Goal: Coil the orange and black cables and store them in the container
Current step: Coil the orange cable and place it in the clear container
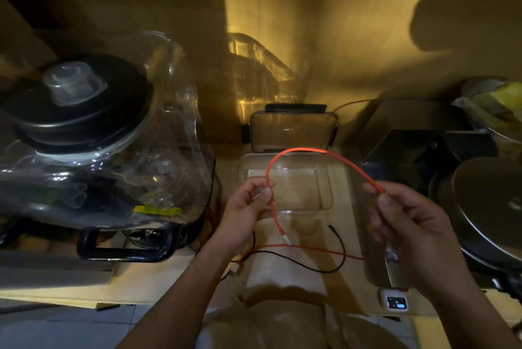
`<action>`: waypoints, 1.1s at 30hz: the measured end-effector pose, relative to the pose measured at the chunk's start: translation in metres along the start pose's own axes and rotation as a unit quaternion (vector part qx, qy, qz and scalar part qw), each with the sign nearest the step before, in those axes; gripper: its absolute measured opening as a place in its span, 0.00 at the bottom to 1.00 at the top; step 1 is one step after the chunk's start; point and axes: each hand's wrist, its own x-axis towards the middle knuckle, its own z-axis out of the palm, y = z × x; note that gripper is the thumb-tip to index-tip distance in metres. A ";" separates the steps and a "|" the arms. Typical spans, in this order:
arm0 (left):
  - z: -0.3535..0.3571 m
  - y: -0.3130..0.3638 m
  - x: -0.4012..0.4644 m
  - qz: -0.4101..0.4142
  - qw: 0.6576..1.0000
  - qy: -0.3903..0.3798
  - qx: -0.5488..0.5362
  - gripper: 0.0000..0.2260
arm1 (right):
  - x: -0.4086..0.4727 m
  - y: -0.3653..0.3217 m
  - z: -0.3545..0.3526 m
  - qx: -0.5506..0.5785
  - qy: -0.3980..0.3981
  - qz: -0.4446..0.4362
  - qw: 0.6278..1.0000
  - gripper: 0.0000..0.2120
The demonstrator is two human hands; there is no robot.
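An orange cable point(299, 150) arches in a loop above a clear plastic container point(336, 179) on the counter. My left hand point(248, 207) pinches the cable near one end, whose white plug point(286, 238) hangs below. My right hand point(409, 221) pinches the cable at the other side of the arch. More orange cable point(310, 249) trails across the counter below. A thin black cable point(340, 244) lies looped on the counter under my hands. The container's lid point(293, 129) leans upright behind it.
A large blender point(93, 150) with a black lid and a black handle stands on the left. Dark metal pans point(480, 207) and a black box crowd the right. A small white device point(394, 300) with a lit screen sits at the counter's front edge.
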 end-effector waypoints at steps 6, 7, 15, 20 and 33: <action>-0.003 0.007 -0.009 -0.089 0.984 -0.105 -0.111 0.13 | 0.001 -0.003 -0.003 0.068 0.099 0.019 0.993 0.14; -0.004 0.007 -0.012 -0.103 0.981 -0.123 -0.109 0.15 | 0.001 -0.002 -0.006 0.062 0.120 0.022 0.991 0.13; -0.017 0.010 -0.021 -0.237 0.953 -0.172 -0.071 0.18 | -0.002 0.006 -0.020 0.030 0.189 0.034 0.981 0.13; -0.020 0.013 -0.020 -0.232 0.918 -0.162 -0.277 0.11 | 0.001 0.014 -0.012 -0.177 0.195 -0.028 0.964 0.11; -0.021 0.065 -0.019 -0.050 0.828 -0.181 -0.528 0.14 | 0.002 0.060 -0.016 -0.322 0.160 -0.041 0.932 0.09</action>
